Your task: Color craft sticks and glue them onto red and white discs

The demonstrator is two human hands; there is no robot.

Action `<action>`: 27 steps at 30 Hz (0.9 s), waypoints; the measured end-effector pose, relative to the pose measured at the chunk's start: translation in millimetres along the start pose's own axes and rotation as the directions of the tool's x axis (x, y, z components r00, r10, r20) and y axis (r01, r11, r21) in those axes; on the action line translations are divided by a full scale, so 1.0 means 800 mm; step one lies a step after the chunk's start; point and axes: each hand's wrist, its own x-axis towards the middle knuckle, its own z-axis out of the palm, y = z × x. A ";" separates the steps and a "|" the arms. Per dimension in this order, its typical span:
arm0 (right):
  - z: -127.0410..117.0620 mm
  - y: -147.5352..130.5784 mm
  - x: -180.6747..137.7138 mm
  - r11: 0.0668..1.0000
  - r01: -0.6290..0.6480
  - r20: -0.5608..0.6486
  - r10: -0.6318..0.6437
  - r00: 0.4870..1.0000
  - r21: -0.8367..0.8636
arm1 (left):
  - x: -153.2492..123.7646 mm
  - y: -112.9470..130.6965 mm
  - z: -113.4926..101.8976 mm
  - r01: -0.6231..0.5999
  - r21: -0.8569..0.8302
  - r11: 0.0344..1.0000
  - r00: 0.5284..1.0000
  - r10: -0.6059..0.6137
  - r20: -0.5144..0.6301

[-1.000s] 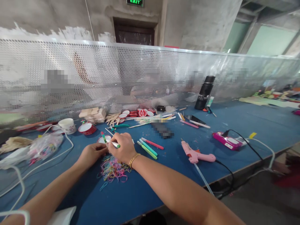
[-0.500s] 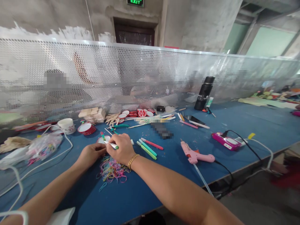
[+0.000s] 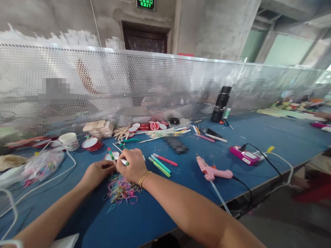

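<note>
My left hand [image 3: 96, 175] is closed, pinching the lower end of a craft stick [image 3: 111, 153] that shows red and green colouring. In my right hand [image 3: 132, 166] is a white marker pen with a green end [image 3: 124, 161], its tip side against the stick; fingers hide the exact contact. A white round lid [image 3: 107, 156] lies behind the stick, partly covered. Just below both hands spreads a tangled heap of coloured rubber bands [image 3: 121, 191]. Right of my right hand lie several markers, among them a red marker [image 3: 167, 160] and a green marker [image 3: 162, 168].
A pink glue gun [image 3: 213, 172] with its cord lies at right, near a magenta device [image 3: 244, 155]. Behind stand a black bottle [image 3: 220, 105], red tins [image 3: 92, 144], a paper cup [image 3: 69, 141] and wooden sticks [image 3: 124, 132]. A perforated screen [image 3: 108, 79] borders the table.
The camera has turned slightly right, so the scene sits further left. Both hands keep their grips; the stick and marker have shifted only a little against each other.
</note>
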 end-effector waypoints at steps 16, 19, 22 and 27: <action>-0.004 -0.002 0.001 0.999 0.039 0.019 -0.039 0.999 -0.020 | 0.001 0.006 -0.001 0.029 0.010 1.000 0.999 -0.029 -0.020; -0.006 -0.001 0.002 0.999 0.018 0.013 -0.018 1.000 -0.031 | 0.001 0.006 0.000 0.030 -0.004 1.000 1.000 -0.030 -0.005; -0.007 0.001 0.002 1.000 0.005 -0.007 -0.005 1.000 -0.007 | -0.001 0.005 0.002 0.042 -0.043 0.998 0.999 -0.042 0.000; -0.008 0.007 -0.002 0.993 0.031 -0.019 -0.029 0.999 0.115 | -0.007 0.007 0.007 0.022 -0.141 0.990 1.000 -0.023 -0.007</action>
